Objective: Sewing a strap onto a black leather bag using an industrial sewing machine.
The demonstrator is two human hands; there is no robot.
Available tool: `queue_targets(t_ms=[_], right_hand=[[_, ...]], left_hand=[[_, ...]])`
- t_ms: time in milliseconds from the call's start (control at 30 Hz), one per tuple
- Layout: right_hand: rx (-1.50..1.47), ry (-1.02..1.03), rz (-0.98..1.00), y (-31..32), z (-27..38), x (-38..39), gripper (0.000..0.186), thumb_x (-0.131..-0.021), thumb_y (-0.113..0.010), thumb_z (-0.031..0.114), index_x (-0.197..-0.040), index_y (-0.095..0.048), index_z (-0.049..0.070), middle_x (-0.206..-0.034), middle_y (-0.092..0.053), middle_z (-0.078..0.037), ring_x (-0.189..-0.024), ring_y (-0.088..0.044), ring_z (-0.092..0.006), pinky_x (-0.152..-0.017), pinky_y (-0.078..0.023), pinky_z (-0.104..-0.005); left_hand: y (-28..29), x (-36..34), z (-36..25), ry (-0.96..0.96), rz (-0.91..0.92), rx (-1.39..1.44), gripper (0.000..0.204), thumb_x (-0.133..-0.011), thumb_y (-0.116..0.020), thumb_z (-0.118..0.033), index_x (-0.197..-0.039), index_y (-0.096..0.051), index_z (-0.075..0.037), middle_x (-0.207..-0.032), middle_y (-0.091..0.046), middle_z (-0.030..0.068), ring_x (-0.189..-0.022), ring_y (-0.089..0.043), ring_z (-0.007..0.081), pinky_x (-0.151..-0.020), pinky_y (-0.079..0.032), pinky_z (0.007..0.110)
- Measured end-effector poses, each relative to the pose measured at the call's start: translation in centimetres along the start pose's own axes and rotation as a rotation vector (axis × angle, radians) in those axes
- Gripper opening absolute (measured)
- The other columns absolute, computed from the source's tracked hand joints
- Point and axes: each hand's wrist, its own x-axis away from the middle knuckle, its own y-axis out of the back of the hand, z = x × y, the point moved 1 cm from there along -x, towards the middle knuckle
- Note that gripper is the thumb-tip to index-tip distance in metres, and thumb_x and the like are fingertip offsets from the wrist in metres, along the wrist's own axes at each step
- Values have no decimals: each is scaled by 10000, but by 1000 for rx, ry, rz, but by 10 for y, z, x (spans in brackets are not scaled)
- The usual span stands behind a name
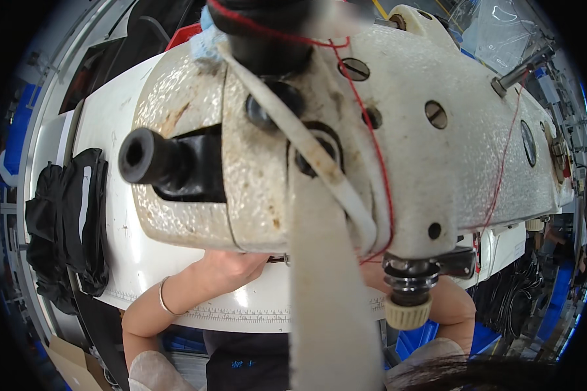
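Note:
A large cream sewing machine head fills the upper middle, close to the camera, with a black knob, red thread, a white strap hanging down and a tension dial at the lower right. My left hand, with a bangle on the wrist, is curled at the underside of the head over the white worktop; whatever its fingers hold is hidden. My right hand shows only in part behind the strap and dial, its fingers hidden.
Black fabric pieces lie on the worktop's left side. A cardboard box stands at the lower left. Blue bins show below the worktop. Dark cords or strands hang at the right, and clear plastic is at the upper right.

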Motion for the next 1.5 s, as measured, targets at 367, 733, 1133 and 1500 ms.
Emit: queue_targets(t_ms=[367, 733, 1133, 1500], right_hand=[[585, 336, 151, 7, 3, 1, 318, -736, -522, 101, -1009, -620, -29, -971, -651, -170, -897, -655, -274, -877, -516, -398], [44, 82, 57, -1, 1, 1, 251, -725, -578, 48, -968, -641, 39, -889, -659, -108, -821, -657, -233, -733, -519, -375], [-88, -276, 56, 7, 11, -15, 254, -701, -672, 131, -954, -661, 115, -844, -650, -61, -741, -640, -229, -613, -498, -382], [498, 235, -228, 4, 7, -20, 139, -631, -667, 110, -764, -626, 117, -750, -590, -11, -626, -571, -173, -598, -454, -379]], left_hand=[[1, 2, -2, -12, 41, -28, 369, -615, -679, 10, -979, -700, -50, -1041, -659, 137, -945, -640, 295, -805, -516, 405], [22, -24, -21, -112, -101, -107, 348, -545, -654, 22, -889, -704, 0, -936, -662, 95, -857, -630, 247, -741, -513, 369], [36, -41, -19, -154, -57, -322, 200, -611, -641, -17, -810, -665, -6, -866, -624, 102, -832, -609, 274, -737, -493, 419], [34, -48, 2, -169, -269, -219, 183, -688, -650, -33, -862, -622, 14, -956, -600, 127, -948, -566, 295, -917, -439, 426]])
